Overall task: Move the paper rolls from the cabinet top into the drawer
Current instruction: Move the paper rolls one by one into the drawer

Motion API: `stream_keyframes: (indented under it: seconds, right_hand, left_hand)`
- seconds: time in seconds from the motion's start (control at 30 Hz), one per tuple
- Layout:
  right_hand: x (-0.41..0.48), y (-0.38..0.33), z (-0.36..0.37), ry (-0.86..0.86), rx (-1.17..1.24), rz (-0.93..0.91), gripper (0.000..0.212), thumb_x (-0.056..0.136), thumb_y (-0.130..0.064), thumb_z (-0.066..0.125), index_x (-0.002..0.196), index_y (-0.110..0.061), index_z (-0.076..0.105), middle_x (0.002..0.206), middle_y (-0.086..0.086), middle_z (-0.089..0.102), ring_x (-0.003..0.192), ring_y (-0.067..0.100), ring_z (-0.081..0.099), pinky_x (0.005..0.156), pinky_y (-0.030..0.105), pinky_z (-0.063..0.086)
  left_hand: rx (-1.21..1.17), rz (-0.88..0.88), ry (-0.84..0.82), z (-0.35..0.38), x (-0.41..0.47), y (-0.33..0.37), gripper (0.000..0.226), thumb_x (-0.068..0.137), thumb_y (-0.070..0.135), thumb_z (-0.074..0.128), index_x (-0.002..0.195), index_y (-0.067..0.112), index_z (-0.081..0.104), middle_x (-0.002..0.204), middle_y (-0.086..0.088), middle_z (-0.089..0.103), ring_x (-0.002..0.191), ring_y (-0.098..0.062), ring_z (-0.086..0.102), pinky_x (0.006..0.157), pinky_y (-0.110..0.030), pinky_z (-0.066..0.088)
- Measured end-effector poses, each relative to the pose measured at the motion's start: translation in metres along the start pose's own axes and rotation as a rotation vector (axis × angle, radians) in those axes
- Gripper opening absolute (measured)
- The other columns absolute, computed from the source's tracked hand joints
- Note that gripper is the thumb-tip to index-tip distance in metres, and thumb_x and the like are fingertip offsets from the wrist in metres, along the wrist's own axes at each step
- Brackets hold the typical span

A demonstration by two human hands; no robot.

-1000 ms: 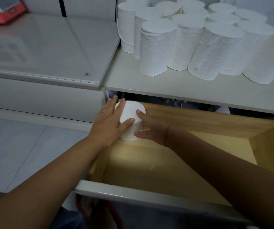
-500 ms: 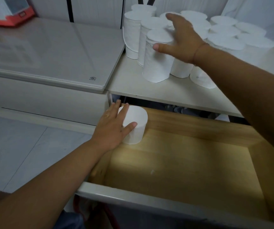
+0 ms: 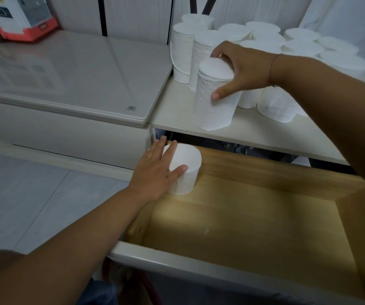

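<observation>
Drawer (image 3: pixel 254 219): lying pulled open at the lower right, showing a pale wooden floor and wooden walls, with a white front edge nearest the camera.

Roll in the drawer (image 3: pixel 185 166): standing upright in the back left corner of the drawer, touching or nearly touching the left wall.

Left hand (image 3: pixel 157 172): lying flat with fingers spread apart over the top and left side of the roll in the drawer, resting on it rather than closing around it; a ring is showing on one finger.

Cabinet top (image 3: pixel 177 113): forming a white worktop directly above the open drawer, carrying the remaining paper rolls.

Front roll (image 3: pixel 215 100): standing upright near the front left of the cabinet top, closer to the edge than the others.

Right hand (image 3: pixel 241 69): reaching in from the right and clamping on the upper part of the front roll, fingers curling over the far side of its flat top and thumb pressing against the near side; a thin band is showing at the wrist.

Other rolls (image 3: pixel 300 47): crowding together upright behind and to the right of the front roll, filling the back of the cabinet top.

Glass-topped unit (image 3: pixel 67 75): sitting to the left of the cabinet, touching its side.

Toy vehicle (image 3: pixel 16 20): sitting at the far left corner of that unit, red and white.
</observation>
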State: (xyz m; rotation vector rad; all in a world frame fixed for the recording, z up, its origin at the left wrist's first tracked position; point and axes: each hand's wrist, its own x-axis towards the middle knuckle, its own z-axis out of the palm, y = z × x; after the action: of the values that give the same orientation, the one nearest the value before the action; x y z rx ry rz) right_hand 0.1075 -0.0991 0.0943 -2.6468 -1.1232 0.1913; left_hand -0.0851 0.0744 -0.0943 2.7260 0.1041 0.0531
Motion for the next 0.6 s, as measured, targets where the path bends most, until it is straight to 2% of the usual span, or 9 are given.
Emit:
stream_keyframes:
  seconds: [0.07,0.17,0.27,0.4,0.5,0.6]
  right_hand:
    - [-0.018,-0.004,0.003,0.023,-0.022,-0.037,0.09,0.055,-0.061,0.077,0.129,-0.025,0.04,0.129,0.0,0.047,0.111,0.017,0.044,0.096,0.031,0.037]
    - [-0.057,-0.012,0.013,0.067,-0.039,-0.065,0.087,0.054,-0.062,0.078,0.126,-0.029,0.042,0.125,0.0,0.048,0.107,0.016,0.044,0.09,0.029,0.036]
    - [-0.103,-0.017,0.028,0.07,-0.03,-0.081,0.089,0.046,-0.072,0.07,0.123,-0.035,0.043,0.119,-0.005,0.049,0.101,0.013,0.046,0.085,0.03,0.04]
    - [-0.146,-0.007,0.081,-0.018,0.059,0.034,0.098,0.045,-0.067,0.074,0.13,-0.033,0.039,0.123,-0.004,0.048,0.107,0.016,0.049,0.09,0.033,0.044]
    - [-0.158,-0.003,0.137,-0.087,-0.044,0.117,0.098,0.052,-0.058,0.081,0.133,-0.032,0.034,0.132,-0.003,0.041,0.116,0.022,0.044,0.094,0.038,0.045]
    - [-0.164,0.0,0.171,-0.097,0.021,0.159,0.102,0.053,-0.057,0.081,0.136,-0.031,0.029,0.138,-0.001,0.034,0.122,0.026,0.039,0.097,0.045,0.046]
  left_hand:
    - [0.001,-0.001,-0.005,0.0,0.0,0.0,0.073,0.089,0.063,0.026,0.15,0.029,0.003,0.16,0.001,-0.004,0.145,-0.017,-0.003,0.115,-0.038,0.005]
    - [-0.005,0.002,-0.011,0.0,-0.001,0.0,0.077,0.085,0.067,0.021,0.15,0.029,0.004,0.16,0.001,-0.004,0.145,-0.018,-0.003,0.115,-0.038,0.003]
    - [0.016,0.024,0.001,0.0,-0.001,0.0,0.079,0.084,0.067,0.017,0.15,0.026,0.005,0.16,0.0,-0.003,0.145,-0.018,-0.004,0.115,-0.038,0.001]
    - [0.064,0.067,0.037,-0.001,-0.001,0.001,0.075,0.089,0.061,0.02,0.15,0.02,0.007,0.16,0.0,0.002,0.145,-0.014,-0.003,0.115,-0.036,-0.002]
    - [0.063,0.075,0.038,-0.001,-0.002,0.003,0.077,0.087,0.063,0.016,0.15,0.019,0.008,0.16,0.001,0.004,0.145,-0.012,-0.003,0.116,-0.036,-0.003]
    - [0.084,0.1,0.035,-0.002,-0.004,0.003,0.079,0.085,0.064,0.013,0.15,0.019,0.009,0.16,0.002,0.004,0.145,-0.011,-0.003,0.116,-0.036,-0.002]
